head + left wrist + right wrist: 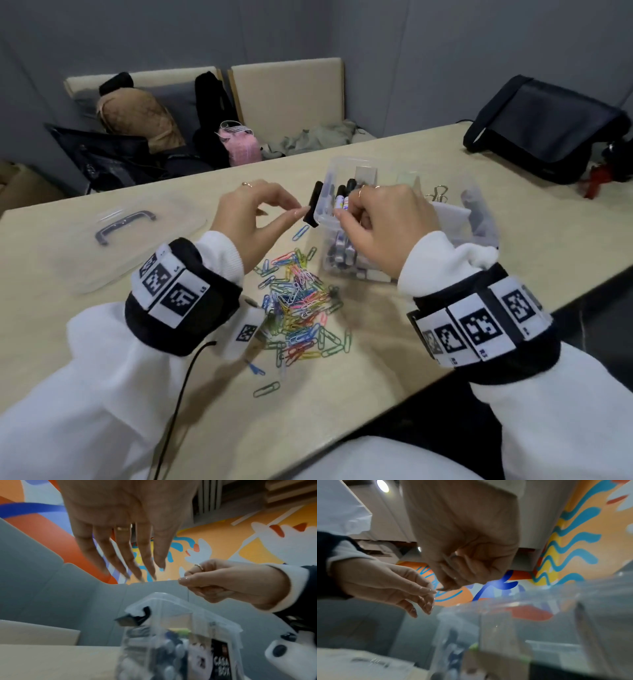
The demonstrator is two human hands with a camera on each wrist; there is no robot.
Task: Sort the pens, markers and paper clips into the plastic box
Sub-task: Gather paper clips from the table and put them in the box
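Note:
A clear plastic box (479, 219) stands on the table, with several markers (342, 200) upright in its left compartment. Several coloured paper clips (301, 305) lie in a loose pile in front of it. My left hand (294, 209) hovers with straight fingers, its tips next to the black latch (313, 205) on the box's left end. In the left wrist view the left hand (137, 568) is well above the box (171, 601) and holds nothing. My right hand (346, 212) is curled over the markers, thumb against forefinger. Nothing shows in the right hand (447, 586) in the right wrist view.
The box's clear lid (130, 233) with a grey handle lies at the left. Metal binder clips (438, 195) sit behind the box. A black bag (548, 130) rests at the far right. Chairs with bags stand beyond the far edge. The table edge (445, 370) runs near my right wrist.

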